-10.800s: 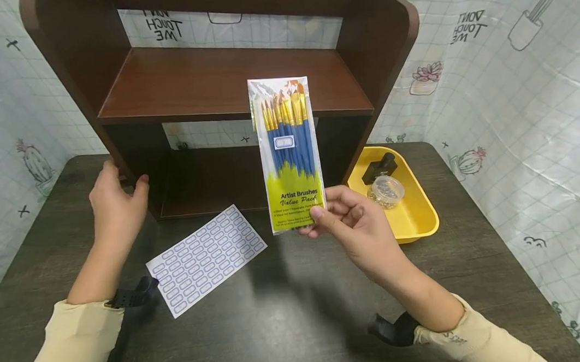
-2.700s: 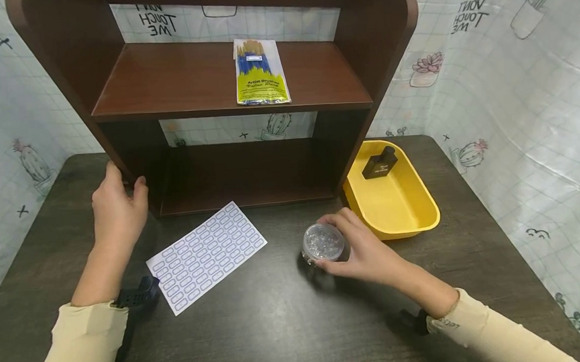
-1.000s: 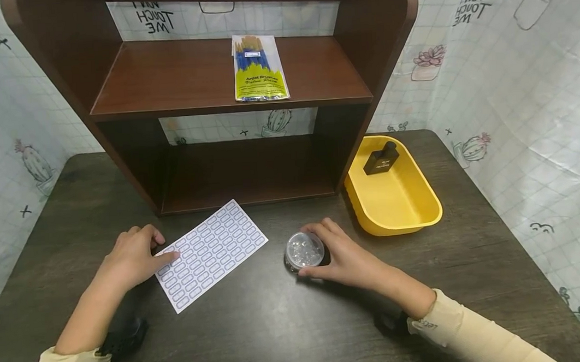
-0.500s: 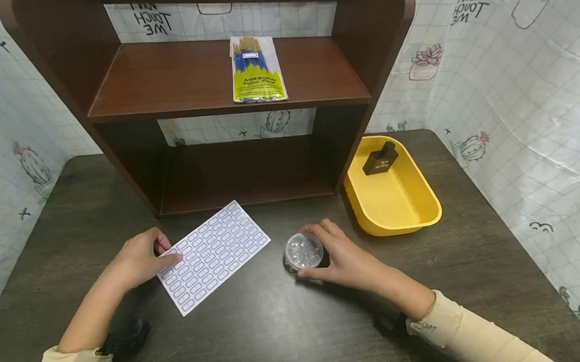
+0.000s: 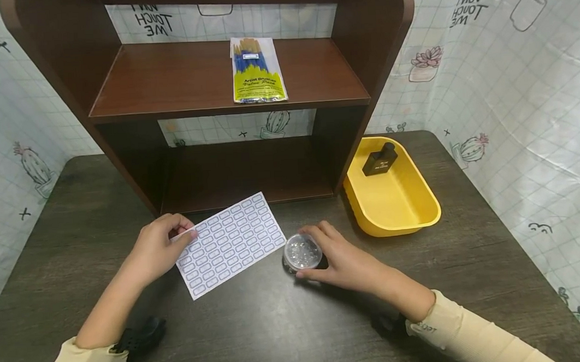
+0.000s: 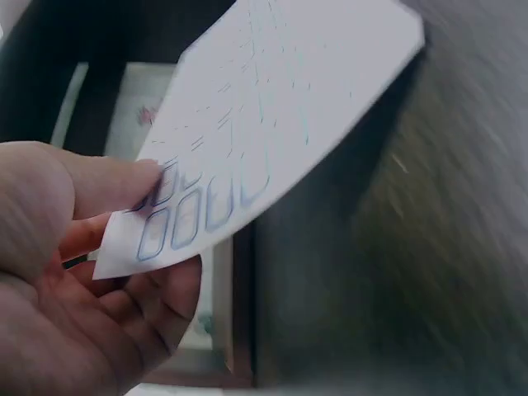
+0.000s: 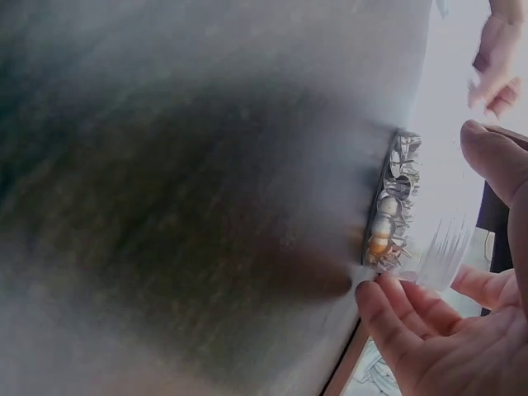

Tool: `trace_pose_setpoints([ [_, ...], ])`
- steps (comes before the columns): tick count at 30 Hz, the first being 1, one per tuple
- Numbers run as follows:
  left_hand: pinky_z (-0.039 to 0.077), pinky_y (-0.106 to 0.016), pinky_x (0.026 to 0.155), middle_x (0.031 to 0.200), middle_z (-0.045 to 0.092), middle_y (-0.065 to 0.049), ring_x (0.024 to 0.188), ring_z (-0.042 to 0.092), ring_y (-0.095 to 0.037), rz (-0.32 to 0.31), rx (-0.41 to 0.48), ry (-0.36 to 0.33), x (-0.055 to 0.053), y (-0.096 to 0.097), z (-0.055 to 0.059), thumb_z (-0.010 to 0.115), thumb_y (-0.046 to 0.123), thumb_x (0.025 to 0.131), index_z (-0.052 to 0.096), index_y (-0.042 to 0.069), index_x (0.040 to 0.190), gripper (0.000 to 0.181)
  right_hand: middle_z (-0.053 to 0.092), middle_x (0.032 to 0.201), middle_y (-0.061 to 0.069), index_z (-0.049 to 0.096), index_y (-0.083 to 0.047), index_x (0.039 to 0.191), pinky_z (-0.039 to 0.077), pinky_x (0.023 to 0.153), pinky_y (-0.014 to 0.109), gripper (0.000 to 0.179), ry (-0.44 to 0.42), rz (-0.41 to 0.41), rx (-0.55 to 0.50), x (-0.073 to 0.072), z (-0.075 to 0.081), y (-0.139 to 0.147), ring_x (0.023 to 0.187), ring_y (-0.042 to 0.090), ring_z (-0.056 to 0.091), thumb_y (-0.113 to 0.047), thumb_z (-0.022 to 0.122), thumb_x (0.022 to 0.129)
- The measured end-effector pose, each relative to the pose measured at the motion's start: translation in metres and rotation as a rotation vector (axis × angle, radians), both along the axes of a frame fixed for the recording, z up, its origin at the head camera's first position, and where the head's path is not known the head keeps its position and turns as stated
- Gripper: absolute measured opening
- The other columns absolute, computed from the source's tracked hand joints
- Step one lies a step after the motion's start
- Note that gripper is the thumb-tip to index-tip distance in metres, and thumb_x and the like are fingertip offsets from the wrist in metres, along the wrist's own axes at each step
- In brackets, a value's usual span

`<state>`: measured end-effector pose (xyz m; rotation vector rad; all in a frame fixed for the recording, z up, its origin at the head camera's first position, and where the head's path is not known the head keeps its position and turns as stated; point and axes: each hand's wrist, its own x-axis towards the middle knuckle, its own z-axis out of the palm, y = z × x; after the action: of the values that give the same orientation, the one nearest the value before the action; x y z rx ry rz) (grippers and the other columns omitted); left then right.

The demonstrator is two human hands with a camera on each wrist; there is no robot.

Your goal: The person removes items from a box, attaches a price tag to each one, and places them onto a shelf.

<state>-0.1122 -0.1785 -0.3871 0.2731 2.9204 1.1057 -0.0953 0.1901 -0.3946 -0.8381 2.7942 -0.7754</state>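
Observation:
Between thumb and fingers my left hand (image 5: 159, 247) pinches the left corner of a white sheet of blue-bordered label stickers (image 5: 231, 244). The left wrist view shows the sticker sheet (image 6: 280, 99) bending upward, lifted off the table. My right hand (image 5: 340, 257) holds a small round clear jar (image 5: 302, 251) by its sides on the table. Small shiny metallic pieces show inside the jar (image 7: 400, 198) in the right wrist view; their exact kind is unclear. The sheet's right corner lies close beside the jar.
A dark brown two-tier shelf (image 5: 227, 105) stands at the back. On its upper board lies a pack of artist brushes (image 5: 258, 73) bearing a small label. To the right, a yellow tray (image 5: 399, 197) holds a black bottle (image 5: 380, 159).
The brush pack went from my right hand onto the shelf, and the jar from the tray to the table. My left hand left the shelf's side, took the sticker sheet and moved it rightward.

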Motion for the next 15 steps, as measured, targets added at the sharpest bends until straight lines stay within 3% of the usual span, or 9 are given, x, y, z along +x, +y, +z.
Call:
trace_pose_setpoints([
  [6,0.041,-0.030,0.072,0.093,0.062,-0.011,0.085,0.053,-0.023,-0.029,0.051,0.087,-0.009,0.020,0.011,0.071,0.009,0.099,0.070,0.004,0.098,0.005,0.058,0.128,0.008,0.052,-0.010,0.148,0.055,0.098,0.040,0.071,-0.048,0.006,0.012,-0.002,0.003,-0.001,0.112,0.019,0.058,-0.049,0.076,0.093],
  [10,0.041,-0.029,0.072,0.093,0.063,-0.010,0.085,0.053,-0.022,-0.044,0.084,0.100,-0.015,0.033,0.015,0.071,0.008,0.099,0.070,0.004,0.098,0.004,0.062,0.135,0.016,0.050,-0.001,0.147,0.054,0.105,0.049,0.061,-0.094,-0.081,-0.076,-0.011,0.003,0.000,0.119,0.027,0.062,-0.039,0.067,0.102],
  [15,0.041,-0.028,0.072,0.094,0.061,-0.009,0.086,0.053,-0.022,-0.102,0.120,0.134,-0.022,0.045,0.018,0.071,0.008,0.098,0.069,0.004,0.098,0.005,0.061,0.137,0.025,0.044,0.006,0.147,0.056,0.104,0.052,0.060,-0.085,-0.215,-0.247,-0.027,0.003,0.006,0.124,0.038,0.065,-0.024,0.070,0.101],
])
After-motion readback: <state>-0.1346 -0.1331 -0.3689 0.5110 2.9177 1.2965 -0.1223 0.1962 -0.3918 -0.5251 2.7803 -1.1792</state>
